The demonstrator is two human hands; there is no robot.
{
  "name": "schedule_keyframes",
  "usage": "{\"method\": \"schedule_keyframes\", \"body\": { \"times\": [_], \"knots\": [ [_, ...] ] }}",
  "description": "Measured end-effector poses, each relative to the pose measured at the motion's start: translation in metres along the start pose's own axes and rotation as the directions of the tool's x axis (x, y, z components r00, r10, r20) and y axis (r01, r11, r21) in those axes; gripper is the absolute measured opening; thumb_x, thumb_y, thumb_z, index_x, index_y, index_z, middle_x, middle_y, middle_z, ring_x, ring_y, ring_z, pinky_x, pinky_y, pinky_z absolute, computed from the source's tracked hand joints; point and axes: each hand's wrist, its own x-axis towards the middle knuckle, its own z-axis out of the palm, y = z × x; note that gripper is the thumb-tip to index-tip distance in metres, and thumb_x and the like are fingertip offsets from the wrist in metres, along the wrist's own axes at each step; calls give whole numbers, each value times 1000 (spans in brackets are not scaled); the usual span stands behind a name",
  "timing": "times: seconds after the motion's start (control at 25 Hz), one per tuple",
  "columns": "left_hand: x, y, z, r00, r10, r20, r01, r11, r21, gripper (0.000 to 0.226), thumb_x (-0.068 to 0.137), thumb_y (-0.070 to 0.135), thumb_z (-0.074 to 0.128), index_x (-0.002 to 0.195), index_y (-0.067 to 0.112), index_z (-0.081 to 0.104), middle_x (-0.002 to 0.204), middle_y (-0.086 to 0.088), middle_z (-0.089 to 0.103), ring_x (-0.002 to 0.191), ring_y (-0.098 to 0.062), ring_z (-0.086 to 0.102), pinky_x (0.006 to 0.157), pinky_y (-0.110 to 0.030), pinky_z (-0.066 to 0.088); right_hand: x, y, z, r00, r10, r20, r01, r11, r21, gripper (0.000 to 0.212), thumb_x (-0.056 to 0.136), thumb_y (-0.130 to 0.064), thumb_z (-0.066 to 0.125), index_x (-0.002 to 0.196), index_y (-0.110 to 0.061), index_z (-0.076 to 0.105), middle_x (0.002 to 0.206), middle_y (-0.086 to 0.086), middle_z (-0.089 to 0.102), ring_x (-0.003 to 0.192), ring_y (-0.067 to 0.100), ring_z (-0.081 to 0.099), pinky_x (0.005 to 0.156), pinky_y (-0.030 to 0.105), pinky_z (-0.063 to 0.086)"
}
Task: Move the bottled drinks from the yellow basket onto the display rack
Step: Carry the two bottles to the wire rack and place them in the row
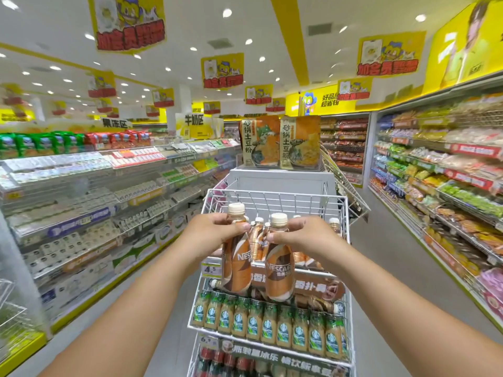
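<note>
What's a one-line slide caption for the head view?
Left hand and right hand each grip a Nescafe bottle over the white wire display rack in a store aisle.

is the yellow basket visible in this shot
No, only the white wire display rack and store shelves show, while the left hand and right hand each grip a coffee bottle.

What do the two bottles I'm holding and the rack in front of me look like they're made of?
Bottles, left and right: probably plastic, wrapped in glossy printed sleeves that catch highlights, with matte cream screw caps. The body under the sleeves is hidden, so glass can't be ruled out.

Rack: thin metal wire in a grid, with a smooth white coating, likely paint or powder coat.
</note>
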Motion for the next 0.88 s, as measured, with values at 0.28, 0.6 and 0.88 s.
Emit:
{"method": "schedule_keyframes", "body": {
  "times": [0.28, 0.6, 0.88],
  "knots": [
    [162, -73, -19, 993, 10, 114, -11, 1000, 8, 28, 80, 37, 85, 102, 21, 78, 88, 7, 80, 79, -7, 76, 76, -35, 63, 125, 39, 47, 987, 122, -102, -121, 993, 18, 17, 76, -33, 91, 79, -25, 77, 74, -17, 78, 77, 3, 75, 69, 19, 55],
    [280, -121, -13, 958, -38, 283, 29, 999, 37, 39, 78, 44, 86, 107, 20, 77, 86, 4, 80, 69, -9, 73, 55, -26, 55, 221, 65, 67, 925, 292, -244, -314, 948, -58, 66, 60, -58, 92, 111, -18, 79, 93, -8, 81, 87, 9, 74, 79, 29, 57],
    [312, -142, 0, 937, -130, 323, 107, 990, 87, 26, 83, 38, 83, 75, 31, 60, 55, 21, 69, 66, -3, 69, 67, -30, 60, 252, 87, 69, 874, 393, -285, -454, 869, -197, 73, 59, -62, 91, 111, -14, 76, 104, -3, 79, 94, 15, 73, 86, 34, 59]
  ]
}}
